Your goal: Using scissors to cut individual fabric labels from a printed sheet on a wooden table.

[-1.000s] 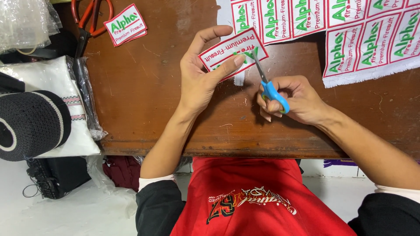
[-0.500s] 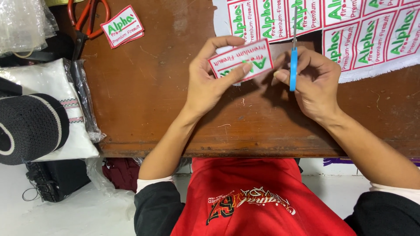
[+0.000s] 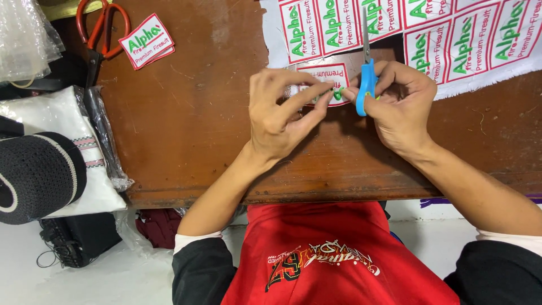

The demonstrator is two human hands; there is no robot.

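Observation:
My left hand (image 3: 280, 110) pinches a single white cloth patch (image 3: 327, 76) with a red border and green and red lettering, held just above the brown wooden table (image 3: 186, 130). My right hand (image 3: 402, 103) grips small scissors with a blue handle (image 3: 366, 85), blades pointing away from me, next to the patch's right end. Both hands meet at the patch. A large white sheet of uncut patches (image 3: 429, 34) lies on the table just beyond my hands.
A small stack of cut patches (image 3: 146, 40) lies at the far left of the table, beside orange-handled scissors (image 3: 97, 28). Left of the table are clear plastic bags (image 3: 25, 34), a white folded cloth (image 3: 56, 121) and a black knitted cap (image 3: 36, 175).
Both hands moved away from me toward the uncut sheet. The scissors swung upright, blades pointing away, and the right hand closed in beside the patch, which now sits lower, partly hidden by my left fingers.

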